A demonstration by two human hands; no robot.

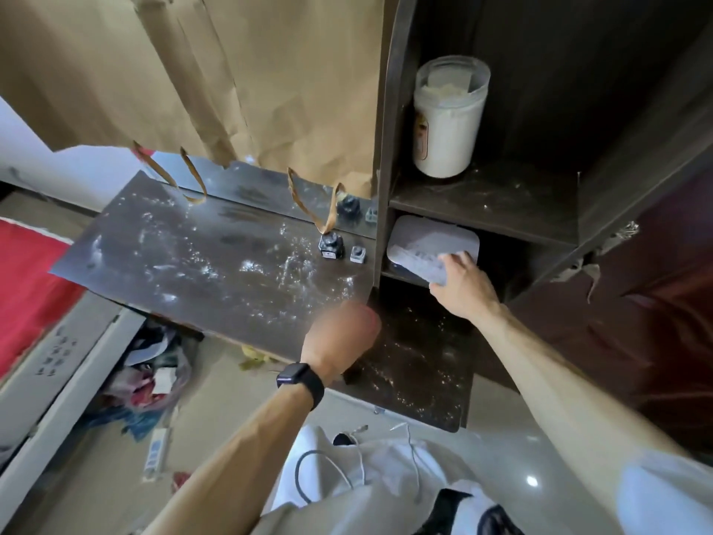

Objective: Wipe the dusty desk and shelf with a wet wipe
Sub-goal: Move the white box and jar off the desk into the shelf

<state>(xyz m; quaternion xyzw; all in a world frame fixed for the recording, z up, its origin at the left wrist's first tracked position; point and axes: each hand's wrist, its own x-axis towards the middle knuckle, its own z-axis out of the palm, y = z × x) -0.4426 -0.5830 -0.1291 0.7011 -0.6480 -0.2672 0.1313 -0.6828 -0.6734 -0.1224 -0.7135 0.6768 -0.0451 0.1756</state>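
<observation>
Wipe pack [420, 245]: pale and soft-sided, lying flat in the shelf [501, 202] compartment right of centre frame, one level below the white jar [447, 117]. Right hand [463, 281] grips the pack's near right corner, fingers wrapped over the top edge; thumb hidden. Left hand [343, 334], lower centre, is motion-blurred over the desk's front edge. It looks loosely curled, but grip cannot be told.

Desk [200, 272], centre left, is speckled with white dust, and so is the board under the jar.

Judgement: pack is light, and its wrapper is pliable and probably slick. A corner hold will let it sag and twist. Better to take it across the short width, mid-body, and steady it with the other hand to pull one sheet.
</observation>
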